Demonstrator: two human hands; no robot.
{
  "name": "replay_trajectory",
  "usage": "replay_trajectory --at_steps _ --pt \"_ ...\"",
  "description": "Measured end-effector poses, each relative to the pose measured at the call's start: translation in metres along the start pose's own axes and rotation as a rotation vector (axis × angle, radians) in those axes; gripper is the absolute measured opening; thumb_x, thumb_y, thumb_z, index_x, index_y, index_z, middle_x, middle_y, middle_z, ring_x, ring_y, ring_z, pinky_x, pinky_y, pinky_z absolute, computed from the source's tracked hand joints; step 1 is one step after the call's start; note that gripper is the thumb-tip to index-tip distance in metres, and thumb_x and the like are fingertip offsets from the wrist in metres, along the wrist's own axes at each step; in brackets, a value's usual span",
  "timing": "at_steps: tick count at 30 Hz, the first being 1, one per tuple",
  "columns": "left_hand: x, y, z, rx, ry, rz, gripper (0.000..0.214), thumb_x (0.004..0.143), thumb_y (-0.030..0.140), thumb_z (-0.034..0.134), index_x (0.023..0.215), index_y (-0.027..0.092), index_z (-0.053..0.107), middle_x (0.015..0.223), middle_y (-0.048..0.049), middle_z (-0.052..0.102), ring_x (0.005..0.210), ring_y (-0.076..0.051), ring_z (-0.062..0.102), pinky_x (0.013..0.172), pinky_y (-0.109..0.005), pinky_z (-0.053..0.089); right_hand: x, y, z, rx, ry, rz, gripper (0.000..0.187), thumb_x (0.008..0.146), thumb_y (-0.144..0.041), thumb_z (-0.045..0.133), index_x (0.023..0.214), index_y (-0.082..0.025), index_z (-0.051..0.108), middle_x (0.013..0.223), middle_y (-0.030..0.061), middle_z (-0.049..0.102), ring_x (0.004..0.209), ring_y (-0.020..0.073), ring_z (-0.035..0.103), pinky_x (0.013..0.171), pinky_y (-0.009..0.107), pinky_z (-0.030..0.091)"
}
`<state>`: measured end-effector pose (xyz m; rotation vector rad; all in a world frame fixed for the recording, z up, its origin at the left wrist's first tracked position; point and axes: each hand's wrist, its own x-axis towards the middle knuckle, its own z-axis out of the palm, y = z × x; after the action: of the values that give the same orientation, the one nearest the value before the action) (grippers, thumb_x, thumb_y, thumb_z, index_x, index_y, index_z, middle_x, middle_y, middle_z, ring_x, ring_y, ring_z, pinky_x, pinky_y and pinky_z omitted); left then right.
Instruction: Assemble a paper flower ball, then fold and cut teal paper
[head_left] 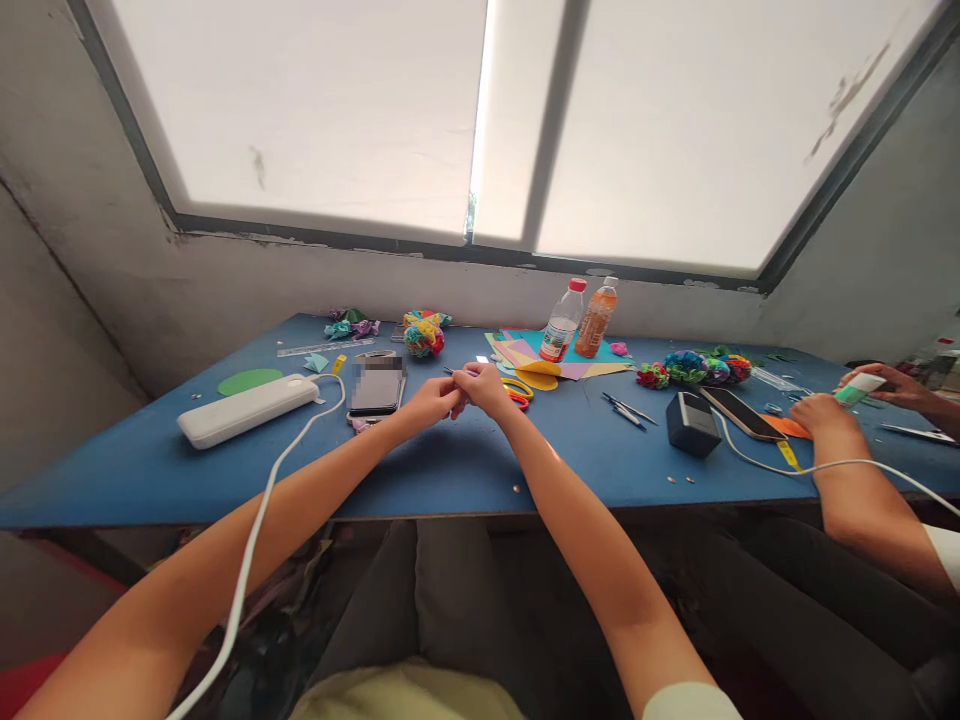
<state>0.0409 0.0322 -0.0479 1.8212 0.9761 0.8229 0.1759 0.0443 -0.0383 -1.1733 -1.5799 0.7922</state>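
Observation:
My left hand point(431, 402) and my right hand point(482, 388) meet over the middle of the blue table, fingers closed and pinched against each other. A thin dark tip point(448, 371) pokes out between them; its kind is too small to tell, as is anything else in the fingers. Right beside my right hand lie scissors point(519, 392) with yellow and red handles, partly hidden by it. To the left of my left hand is a phone point(375, 390) with its screen facing up. Behind my hands spreads a stack of coloured paper point(581, 368).
A white power bank point(247, 410) lies left, its cable crossing my left arm. Two bottles point(562, 325) stand at the back, near crumpled paper flowers point(424, 333). Right are a compass-like tool point(628, 410), a black box point(691, 424) and another person's hands point(877, 385).

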Motion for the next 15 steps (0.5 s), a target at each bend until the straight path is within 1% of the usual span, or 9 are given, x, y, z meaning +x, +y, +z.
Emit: replay_trajectory --at_steps 2,5,8,10,15 --pt "0.0 0.001 0.0 0.009 0.021 0.004 0.027 0.092 0.037 0.054 0.105 0.013 0.06 0.094 -0.0045 0.064 0.076 -0.013 0.062 0.068 -0.031 0.055 0.0 -0.002 0.0 0.024 -0.001 0.026 0.025 0.066 -0.03 0.056 0.05 -0.02 0.039 0.043 -0.0077 0.035 0.044 0.0069 0.033 0.043 0.022 0.021" --pt "0.002 0.002 -0.005 0.027 0.077 0.023 0.027 0.092 0.037 0.054 0.102 0.013 0.06 0.091 -0.0036 0.063 0.073 -0.013 0.061 0.066 -0.03 0.054 0.0 -0.008 -0.003 0.079 -0.036 0.081 0.029 0.069 -0.039 0.063 0.056 -0.02 0.044 0.045 -0.0069 0.04 0.043 0.0072 0.036 0.042 0.022 0.024" --pt "0.004 0.004 -0.013 0.051 0.149 0.052 0.027 0.092 0.038 0.053 0.1 0.013 0.06 0.089 -0.0031 0.063 0.072 -0.012 0.061 0.064 -0.029 0.054 -0.001 -0.012 -0.009 0.152 -0.125 0.133 0.034 0.065 -0.047 0.07 0.063 -0.019 0.052 0.052 -0.0035 0.05 0.046 0.0077 0.042 0.042 0.021 0.027" --pt "0.006 0.004 -0.019 0.076 0.182 0.068 0.028 0.093 0.038 0.053 0.1 0.013 0.06 0.088 -0.0028 0.063 0.07 -0.012 0.061 0.063 -0.028 0.053 -0.001 -0.012 -0.012 0.201 -0.158 0.15 0.037 0.062 -0.048 0.073 0.063 -0.018 0.053 0.054 -0.003 0.05 0.048 0.0071 0.042 0.043 0.021 0.028" --pt "0.005 0.009 -0.029 0.19 0.214 0.109 0.027 0.093 0.038 0.053 0.097 0.012 0.061 0.084 -0.002 0.063 0.068 -0.011 0.06 0.062 -0.027 0.053 0.004 -0.011 -0.013 0.301 -0.087 0.157 0.035 0.059 -0.042 0.077 0.062 -0.019 0.051 0.049 -0.0076 0.043 0.046 0.0055 0.036 0.043 0.021 0.026"
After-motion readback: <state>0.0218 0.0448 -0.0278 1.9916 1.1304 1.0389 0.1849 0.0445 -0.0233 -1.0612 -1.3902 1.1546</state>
